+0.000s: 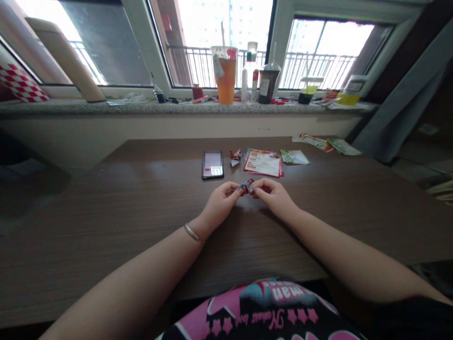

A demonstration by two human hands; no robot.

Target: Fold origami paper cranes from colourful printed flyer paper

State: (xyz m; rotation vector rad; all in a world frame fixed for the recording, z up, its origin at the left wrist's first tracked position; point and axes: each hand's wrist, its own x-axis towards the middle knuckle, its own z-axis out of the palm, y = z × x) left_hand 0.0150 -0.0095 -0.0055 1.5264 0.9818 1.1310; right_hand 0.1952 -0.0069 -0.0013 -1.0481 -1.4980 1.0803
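Observation:
Between my two hands is a small folded piece of printed paper [246, 187], coloured red, blue and white. My left hand [223, 198] pinches its left side, with a metal bangle on the wrist. My right hand [272, 192] grips the right side between thumb and fingers. Just beyond them lies a similar folded paper piece [235, 157], standing creased on the table. To its right is a stack of red-bordered printed sheets [264, 163]. A phone [213, 165] with a blurred screen lies to the left of the folded piece.
Green-and-white sheets [295, 157] lie right of the stack, with more printed papers [314, 141] at the table's back right. The brown table [123, 212] meets a wall below a stone windowsill [141, 108]. On the sill stand an orange drink cup [226, 80], a dark cup [268, 86] and bottles.

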